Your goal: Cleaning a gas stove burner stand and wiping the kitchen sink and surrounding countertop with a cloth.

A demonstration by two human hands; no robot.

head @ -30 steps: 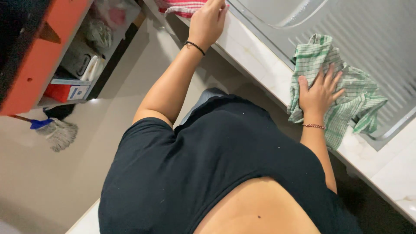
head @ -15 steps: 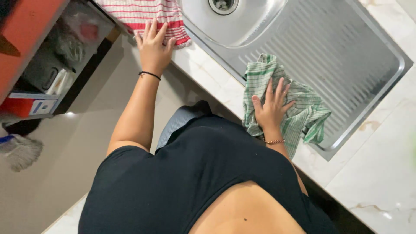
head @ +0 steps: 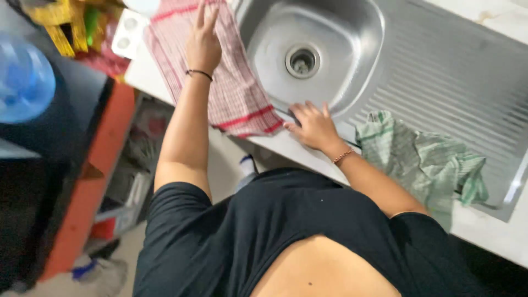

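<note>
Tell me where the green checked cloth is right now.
In the head view, the green checked cloth lies crumpled on the ribbed draining board right of the sink bowl, just beyond the right hand, which isn't touching it.

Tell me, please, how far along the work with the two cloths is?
Set aside: the green cloth lies crumpled on the drainboard, untouched. In hand: the left hand presses flat on the red checked cloth beside the sink; the right hand rests at its near corner. Left: neither cloth looks folded.

The left hand [head: 202,47] lies flat on the red-striped cloth [head: 231,88]; the right hand [head: 312,126] touches its corner beside the sink [head: 308,55].
</note>
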